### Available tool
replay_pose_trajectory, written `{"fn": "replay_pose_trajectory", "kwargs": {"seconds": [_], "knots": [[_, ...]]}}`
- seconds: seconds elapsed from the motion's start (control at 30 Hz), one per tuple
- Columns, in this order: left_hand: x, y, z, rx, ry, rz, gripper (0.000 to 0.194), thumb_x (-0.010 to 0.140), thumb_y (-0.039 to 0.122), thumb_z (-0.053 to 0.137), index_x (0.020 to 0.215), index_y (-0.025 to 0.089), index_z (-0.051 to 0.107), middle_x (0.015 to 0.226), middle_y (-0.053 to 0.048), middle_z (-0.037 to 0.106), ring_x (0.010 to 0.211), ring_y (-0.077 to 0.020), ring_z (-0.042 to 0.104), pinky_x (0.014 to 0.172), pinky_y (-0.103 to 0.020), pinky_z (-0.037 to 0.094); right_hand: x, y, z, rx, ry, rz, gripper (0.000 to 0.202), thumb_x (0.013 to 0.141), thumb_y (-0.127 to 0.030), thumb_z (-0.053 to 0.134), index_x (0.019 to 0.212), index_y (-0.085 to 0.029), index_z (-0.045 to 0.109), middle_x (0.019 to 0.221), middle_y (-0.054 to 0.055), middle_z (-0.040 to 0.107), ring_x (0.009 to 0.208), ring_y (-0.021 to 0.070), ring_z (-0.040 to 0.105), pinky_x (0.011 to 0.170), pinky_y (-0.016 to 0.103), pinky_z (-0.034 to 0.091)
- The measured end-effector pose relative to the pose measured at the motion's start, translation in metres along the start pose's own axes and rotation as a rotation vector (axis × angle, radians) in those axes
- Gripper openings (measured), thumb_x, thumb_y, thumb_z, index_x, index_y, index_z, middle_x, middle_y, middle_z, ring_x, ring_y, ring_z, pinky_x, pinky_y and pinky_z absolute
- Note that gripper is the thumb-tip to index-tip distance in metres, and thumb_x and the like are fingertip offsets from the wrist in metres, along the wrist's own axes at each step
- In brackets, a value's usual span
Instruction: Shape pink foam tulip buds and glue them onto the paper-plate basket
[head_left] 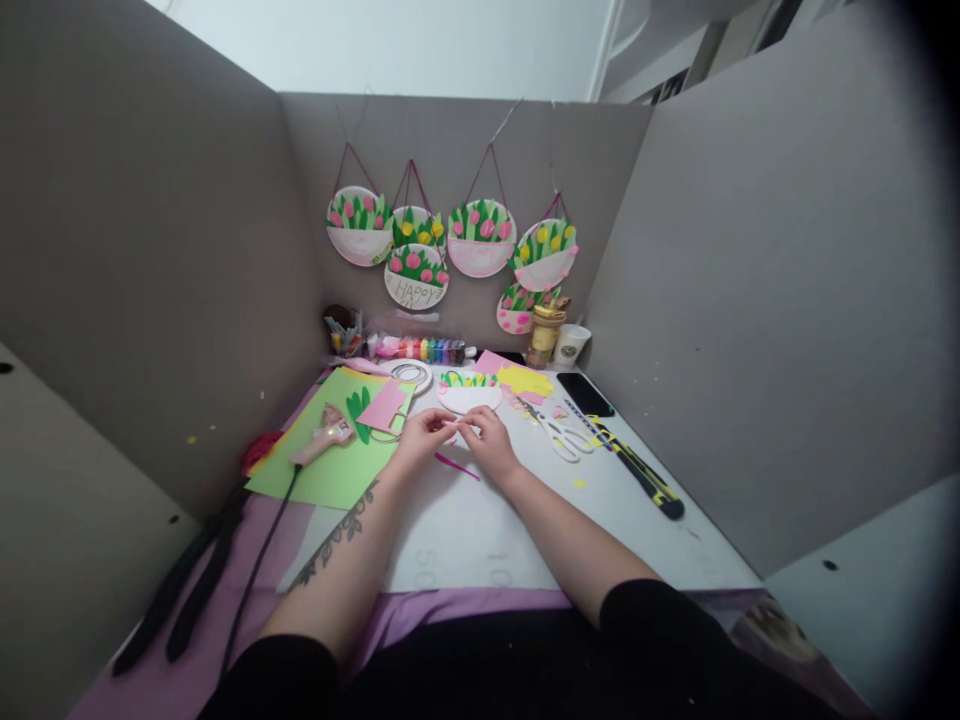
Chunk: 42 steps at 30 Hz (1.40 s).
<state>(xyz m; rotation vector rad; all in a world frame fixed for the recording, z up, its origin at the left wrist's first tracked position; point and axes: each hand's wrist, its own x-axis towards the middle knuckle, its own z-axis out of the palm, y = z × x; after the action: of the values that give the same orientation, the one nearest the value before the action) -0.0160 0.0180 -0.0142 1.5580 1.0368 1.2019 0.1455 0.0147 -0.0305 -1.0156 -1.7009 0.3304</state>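
My left hand (423, 437) and my right hand (489, 442) meet over the middle of the white table, fingertips pinched together. Between them shows a small pink piece (453, 424), too small to make out further. Just beyond my fingers lies a white paper-plate basket (466, 398) with green paper leaves and yellow and pink flowers. A magenta plastic stick (457, 467) rests on the table below my hands. To the right are white-handled scissors (566, 440), lying open.
On the left, a glue gun (324, 443) with a black cord lies on green paper (277, 484), near pink paper (383, 405). A black-and-yellow utility knife (645, 478) and a phone (585, 394) lie right. Finished plate baskets (481, 258) hang on the back panel, above clay tubs (431, 350).
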Motion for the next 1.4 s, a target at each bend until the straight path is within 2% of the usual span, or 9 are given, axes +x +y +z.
{"fn": "replay_pose_trajectory", "kwargs": {"seconds": [0.33,0.63,0.83,1.03,1.27,1.4], "knots": [[-0.002,0.008,0.002,0.001,0.014,-0.006,0.026,0.07,0.033,0.071,0.088,0.015,0.067,0.07,-0.002,0.069,0.067,-0.0166,0.065,0.068,-0.029,0.052,0.001,0.0,0.001,0.011,0.021,-0.021,0.008,0.084,-0.024,0.062,0.076,-0.021,0.066,0.086,0.003,0.058,0.089,0.0183,0.058,0.086,0.033,0.045],[-0.001,0.008,0.001,-0.011,-0.002,-0.027,0.029,0.073,0.041,0.068,0.086,0.014,0.069,0.067,-0.002,0.067,0.064,-0.0152,0.061,0.065,-0.027,0.047,0.001,0.003,0.002,0.018,0.035,-0.047,0.004,0.08,-0.017,0.059,0.079,-0.021,0.059,0.085,0.002,0.056,0.086,0.0188,0.055,0.083,0.034,0.045],[-0.004,0.015,0.002,-0.032,0.031,-0.035,0.026,0.073,0.04,0.068,0.084,0.016,0.068,0.065,-0.001,0.065,0.063,-0.0151,0.06,0.065,-0.028,0.047,0.0,0.002,0.001,0.022,0.013,-0.038,0.007,0.083,-0.021,0.058,0.089,-0.021,0.062,0.091,0.004,0.059,0.086,0.0184,0.056,0.08,0.033,0.047],[-0.005,0.018,0.004,-0.061,0.029,-0.048,0.025,0.071,0.038,0.069,0.082,0.015,0.068,0.065,-0.001,0.066,0.061,-0.015,0.06,0.064,-0.028,0.047,0.001,0.004,0.002,0.004,-0.026,-0.031,0.019,0.089,-0.025,0.053,0.073,-0.02,0.064,0.083,0.004,0.056,0.087,0.0187,0.057,0.086,0.035,0.045],[-0.004,0.017,0.003,-0.103,0.031,-0.063,0.021,0.071,0.034,0.071,0.079,0.015,0.07,0.063,-0.001,0.065,0.062,-0.0146,0.058,0.065,-0.027,0.045,0.001,0.003,0.002,0.019,-0.016,-0.043,0.008,0.083,-0.02,0.057,0.077,-0.021,0.062,0.09,0.004,0.055,0.092,0.0194,0.057,0.089,0.036,0.045],[-0.004,0.016,0.003,-0.171,0.029,-0.089,0.02,0.068,0.033,0.075,0.076,0.015,0.071,0.063,-0.001,0.065,0.062,-0.0137,0.057,0.064,-0.026,0.043,0.0,0.003,0.004,0.019,-0.01,-0.057,0.008,0.08,-0.015,0.056,0.075,-0.021,0.059,0.089,0.004,0.055,0.093,0.0197,0.056,0.089,0.036,0.045]]}}
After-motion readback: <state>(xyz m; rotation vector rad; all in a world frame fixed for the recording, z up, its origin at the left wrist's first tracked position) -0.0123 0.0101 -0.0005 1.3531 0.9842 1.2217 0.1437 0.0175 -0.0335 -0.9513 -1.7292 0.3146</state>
